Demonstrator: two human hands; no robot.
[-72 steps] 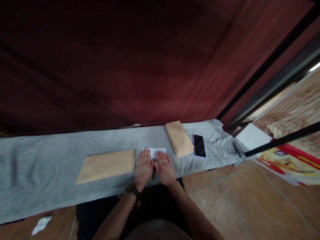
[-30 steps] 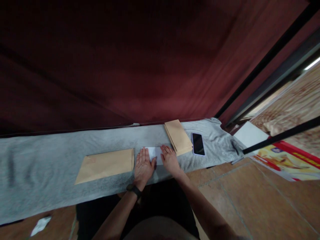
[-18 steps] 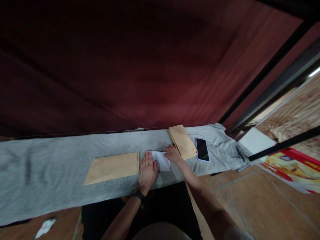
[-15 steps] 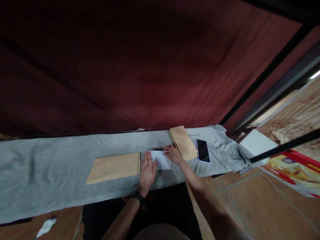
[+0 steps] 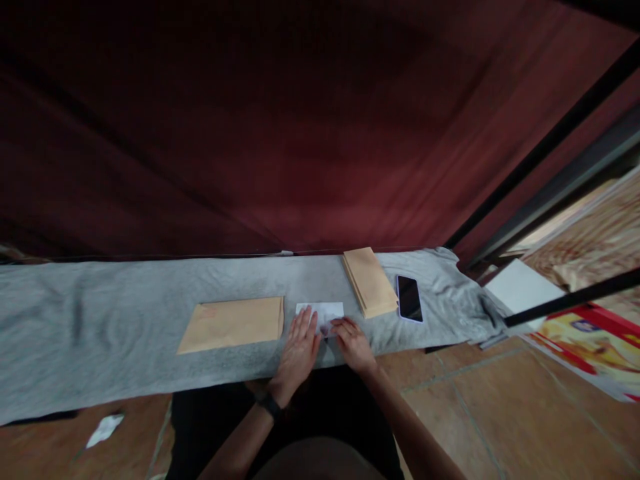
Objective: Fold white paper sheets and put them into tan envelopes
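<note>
A small piece of white paper (image 5: 320,310), which looks folded, lies on the grey cloth in front of me. My left hand (image 5: 300,343) rests flat over its left part, fingers stretched out; a dark band is round that wrist. At the paper's lower right, my right hand (image 5: 354,341) has its fingers closed on the edge. The fingertips hide part of that edge. To the left lies a brown envelope (image 5: 235,323) with faint reddish print. Several stacked brown envelopes (image 5: 371,281) lie to the right, beyond my right hand.
A phone (image 5: 410,299) in a pale case lies right of the stack. The grey cloth (image 5: 125,320) covers a long narrow surface, with a dark red curtain (image 5: 310,167) behind it. On the right are a black bar (image 5: 575,297) and a colourful box (image 5: 590,340). Crumpled white paper (image 5: 104,430) lies on the floor.
My right hand has moved from the paper's upper right edge down to its lower right, nearer to me. My left hand stays on the left part. The view has shifted slightly.
</note>
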